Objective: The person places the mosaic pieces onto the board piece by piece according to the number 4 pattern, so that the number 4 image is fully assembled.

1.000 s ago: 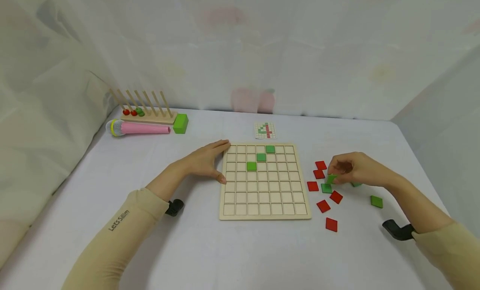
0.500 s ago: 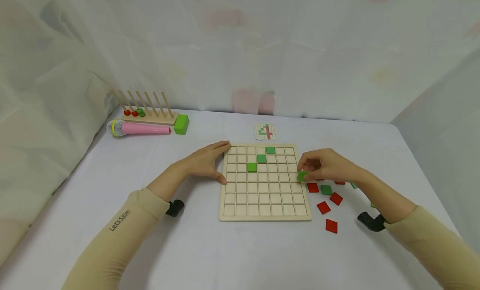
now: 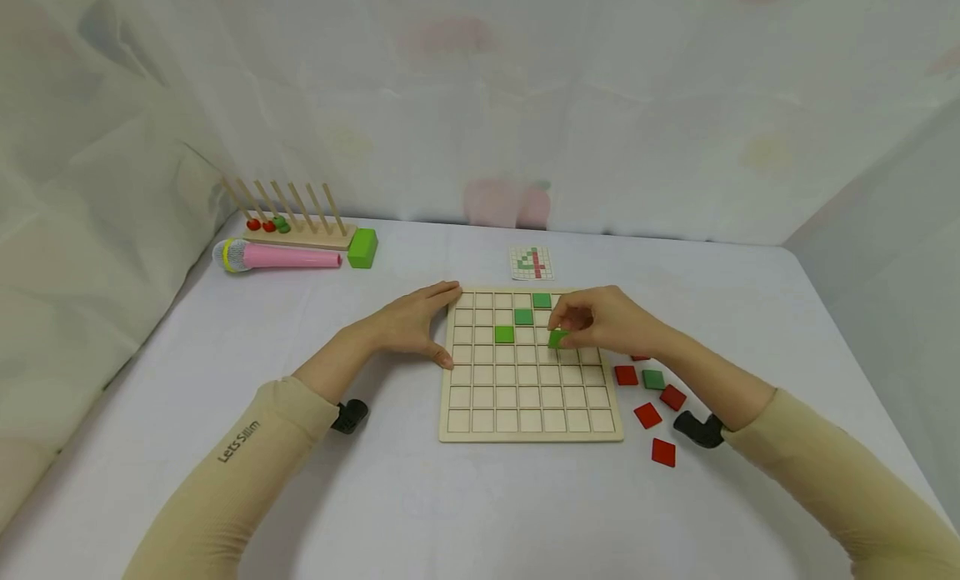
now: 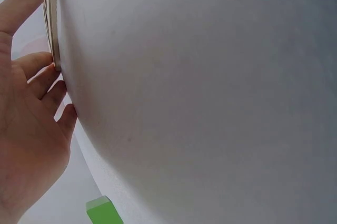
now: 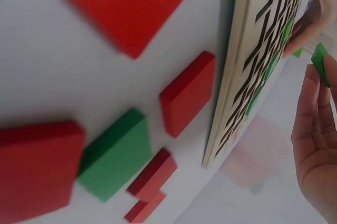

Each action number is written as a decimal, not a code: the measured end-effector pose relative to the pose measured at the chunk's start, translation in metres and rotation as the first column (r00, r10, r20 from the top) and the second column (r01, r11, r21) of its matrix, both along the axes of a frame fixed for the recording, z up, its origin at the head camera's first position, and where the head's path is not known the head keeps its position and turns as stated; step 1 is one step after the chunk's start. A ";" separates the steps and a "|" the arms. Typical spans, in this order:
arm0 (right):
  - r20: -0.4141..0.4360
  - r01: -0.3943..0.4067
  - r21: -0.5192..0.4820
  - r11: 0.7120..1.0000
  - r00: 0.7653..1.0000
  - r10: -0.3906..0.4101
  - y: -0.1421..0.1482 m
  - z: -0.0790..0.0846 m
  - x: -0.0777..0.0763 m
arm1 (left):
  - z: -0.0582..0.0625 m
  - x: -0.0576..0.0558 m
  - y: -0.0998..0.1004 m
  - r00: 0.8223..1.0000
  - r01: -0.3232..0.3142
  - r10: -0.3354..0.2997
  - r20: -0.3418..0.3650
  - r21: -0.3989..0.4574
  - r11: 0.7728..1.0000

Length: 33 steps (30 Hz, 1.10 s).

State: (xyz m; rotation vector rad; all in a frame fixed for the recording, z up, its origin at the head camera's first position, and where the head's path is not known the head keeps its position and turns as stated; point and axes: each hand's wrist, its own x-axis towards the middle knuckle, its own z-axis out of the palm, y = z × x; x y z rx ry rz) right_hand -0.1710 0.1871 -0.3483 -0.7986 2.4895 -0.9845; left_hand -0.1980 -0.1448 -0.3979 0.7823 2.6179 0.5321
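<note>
A square wooden grid board (image 3: pixel 532 437) lies on the white table. Three green tiles sit in its cells, one of them the tile (image 3: pixel 504 335) nearest the left side, stepping diagonally up to the right. My left hand (image 3: pixel 408 320) is spread along the board's left edge, thumb and fingertips touching the rim; the left wrist view shows those fingers (image 4: pixel 39 79) at the board's corner. Over the upper right cells, my right hand (image 3: pixel 611 320) pinches another green tile (image 3: pixel 557 339) between thumb and fingers. In the right wrist view this pinched tile (image 5: pixel 319 64) is held tilted above the board.
Several loose red tiles, such as the tile (image 3: pixel 663 452) nearest the front, and a green tile (image 3: pixel 653 380) lie right of the board. Behind it is a small patterned card (image 3: pixel 531 263). At back left are a pink toy microphone (image 3: pixel 292 257), green block (image 3: pixel 362 248) and peg rack (image 3: pixel 300 237).
My right hand has picked up the green tile from the loose pile and carried it left over the board. The left hand has stayed at the board's edge.
</note>
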 end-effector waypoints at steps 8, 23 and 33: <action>0.016 -0.005 0.006 1.000 1.000 0.005 -0.024 0.001 -0.001 | 0.001 0.000 0.000 1.000 0.001 -0.001 0.005 0.011 1.000; 0.026 -0.104 0.012 0.994 0.994 0.104 -0.076 -0.008 -0.006 | -0.001 0.000 -0.001 1.000 -0.001 0.001 0.005 0.020 1.000; -0.006 -0.102 0.049 0.994 0.995 0.103 -0.095 -0.018 -0.007 | -0.001 0.000 -0.002 1.000 0.010 -0.010 -0.005 0.021 1.000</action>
